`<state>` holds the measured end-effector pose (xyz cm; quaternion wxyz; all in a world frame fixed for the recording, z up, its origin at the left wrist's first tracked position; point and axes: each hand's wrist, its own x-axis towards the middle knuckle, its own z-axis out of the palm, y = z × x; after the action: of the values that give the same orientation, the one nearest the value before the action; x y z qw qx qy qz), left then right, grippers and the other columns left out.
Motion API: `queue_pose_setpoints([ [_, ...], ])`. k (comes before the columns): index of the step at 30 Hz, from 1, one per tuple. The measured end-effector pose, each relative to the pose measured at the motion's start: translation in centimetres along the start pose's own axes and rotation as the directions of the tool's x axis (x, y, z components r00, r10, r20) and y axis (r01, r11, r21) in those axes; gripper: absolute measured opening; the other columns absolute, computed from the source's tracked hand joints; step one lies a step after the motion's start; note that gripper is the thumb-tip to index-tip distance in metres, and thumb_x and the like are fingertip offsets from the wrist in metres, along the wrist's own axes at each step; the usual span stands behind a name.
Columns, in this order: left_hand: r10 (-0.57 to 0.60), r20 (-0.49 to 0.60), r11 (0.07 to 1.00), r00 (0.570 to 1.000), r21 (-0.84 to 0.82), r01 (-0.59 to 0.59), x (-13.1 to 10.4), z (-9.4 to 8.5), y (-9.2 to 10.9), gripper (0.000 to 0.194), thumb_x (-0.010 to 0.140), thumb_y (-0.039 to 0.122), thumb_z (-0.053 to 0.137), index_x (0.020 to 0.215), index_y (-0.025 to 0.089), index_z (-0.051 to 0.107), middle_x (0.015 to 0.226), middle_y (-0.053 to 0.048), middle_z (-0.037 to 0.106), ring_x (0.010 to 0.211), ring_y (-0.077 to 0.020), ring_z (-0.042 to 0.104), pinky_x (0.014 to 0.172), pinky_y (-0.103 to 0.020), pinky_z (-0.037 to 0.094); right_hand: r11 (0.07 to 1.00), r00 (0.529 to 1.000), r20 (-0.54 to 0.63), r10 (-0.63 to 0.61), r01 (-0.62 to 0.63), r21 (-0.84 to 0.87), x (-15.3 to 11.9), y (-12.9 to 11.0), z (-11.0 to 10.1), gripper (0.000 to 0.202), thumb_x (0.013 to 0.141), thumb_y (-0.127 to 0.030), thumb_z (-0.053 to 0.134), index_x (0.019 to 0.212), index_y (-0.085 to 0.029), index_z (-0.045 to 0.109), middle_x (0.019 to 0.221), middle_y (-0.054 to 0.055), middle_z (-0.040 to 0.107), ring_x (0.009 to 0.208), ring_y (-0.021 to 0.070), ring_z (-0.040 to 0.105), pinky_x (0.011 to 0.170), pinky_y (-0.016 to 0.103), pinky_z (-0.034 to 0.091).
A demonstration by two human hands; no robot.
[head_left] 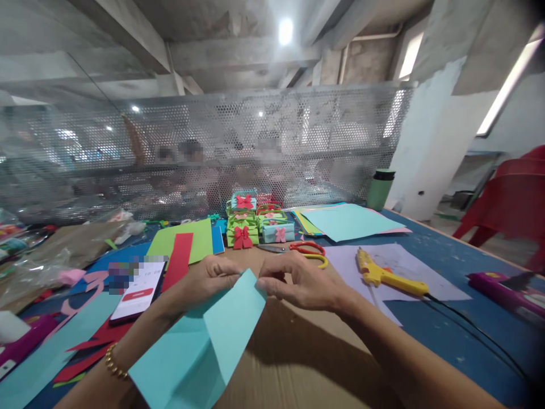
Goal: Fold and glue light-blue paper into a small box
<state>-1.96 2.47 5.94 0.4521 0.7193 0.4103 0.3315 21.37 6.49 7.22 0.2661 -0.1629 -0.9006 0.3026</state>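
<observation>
Turquoise sheet (234, 329) folded but not closed, gripped in both hands

In the head view, take the sheet as the clock's centre, with twelve pointing away from the person. It is held above a brown cardboard (298, 369), one panel tilted up to a corner and another sloping toward seven o'clock, with a crease between them. The left hand (213, 281) is at eleven, thumb and forefinger pressed together on the upper edge. The right hand (293, 281) is at one, thumb and forefinger pinching near the raised corner.

At twelve, well apart, stands a cluster of small paper bags (279, 233), several with bows; these look finished. By comparison, the sheet seems at an early stage: some folding is done, but it has no closed sides, and no bow or handle shows on it. Whether anything on it is glued, I cannot tell.

Between one and two lie scissors (307, 248), with a paper stack (353, 222) farther out. At two, a yellow glue gun (374, 274) rests on lilac paper (443, 287), in neither hand. At eleven are a red strip (179, 255) and a green sheet (201, 236); at ten, a phone (135, 295).
</observation>
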Motion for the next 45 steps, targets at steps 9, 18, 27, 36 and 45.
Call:
queue_pose_setpoints([
  [9, 0.009, 0.019, 0.996, 1.000, 0.086, -0.011, -0.1, 0.2, 0.5, 0.027, 0.075, 0.040, 0.068, 0.071, 0.014, 0.070, 0.065, -0.001, 0.058, 0.062, -0.0130, 0.049, 0.056, -0.023, 0.036, 0.990, 0.999, -0.002, -0.046, 0.045, -0.130, -0.1, -0.6, 0.5, 0.032, 0.097, -0.031, 0.050, 0.068, -0.017, 0.053, 0.065, -0.004, 0.049, 0.061, 0.0087, 0.044, 0.057, 0.023, 0.032],
  [18, 0.037, -0.063, 0.995, 0.997, 0.098, -0.031, -0.2, -0.7, 0.1, 0.039, 0.083, 0.051, 0.067, 0.074, 0.014, 0.072, 0.070, -0.003, 0.062, 0.061, -0.0123, 0.051, 0.053, -0.022, 0.037, 0.994, 0.989, 0.144, 0.025, -0.010, -0.108, 0.0, -0.7, -0.1, 0.032, 0.098, -0.028, 0.051, 0.069, -0.016, 0.056, 0.063, -0.003, 0.056, 0.058, 0.0082, 0.048, 0.058, 0.023, 0.034],
  [27, 0.108, -0.029, 0.967, 0.994, 0.235, -0.098, -0.1, -0.8, -0.3, 0.038, 0.091, 0.047, 0.058, 0.078, 0.014, 0.072, 0.073, -0.003, 0.062, 0.067, -0.0134, 0.053, 0.059, -0.022, 0.038, 0.995, 0.990, 0.139, 0.003, 0.010, -0.096, -0.1, -0.1, -0.5, 0.034, 0.099, -0.036, 0.053, 0.072, -0.016, 0.060, 0.064, -0.003, 0.058, 0.058, 0.0081, 0.051, 0.058, 0.022, 0.036],
  [36, 0.223, 0.111, 0.858, 0.969, 0.450, -0.248, 0.4, -0.1, -0.8, 0.040, 0.096, 0.037, 0.050, 0.062, 0.017, 0.056, 0.060, 0.001, 0.050, 0.064, -0.0128, 0.045, 0.063, -0.024, 0.033, 0.980, 0.993, -0.049, -0.110, 0.101, -0.171, 0.0, -0.4, 0.6, 0.019, 0.094, -0.021, 0.055, 0.076, -0.016, 0.061, 0.066, -0.004, 0.052, 0.059, 0.0083, 0.042, 0.056, 0.022, 0.032],
  [45, 0.236, 0.120, 0.830, 0.964, 0.491, -0.264, 0.4, -0.2, -0.6, 0.046, 0.098, 0.039, 0.050, 0.057, 0.017, 0.047, 0.056, 0.004, 0.037, 0.058, -0.0113, 0.038, 0.058, -0.025, 0.028, 0.980, 0.998, -0.047, -0.050, 0.040, -0.196, 0.1, 0.1, 0.3, 0.023, 0.096, -0.022, 0.053, 0.074, -0.016, 0.058, 0.064, -0.004, 0.054, 0.058, 0.0084, 0.044, 0.056, 0.022, 0.031],
])
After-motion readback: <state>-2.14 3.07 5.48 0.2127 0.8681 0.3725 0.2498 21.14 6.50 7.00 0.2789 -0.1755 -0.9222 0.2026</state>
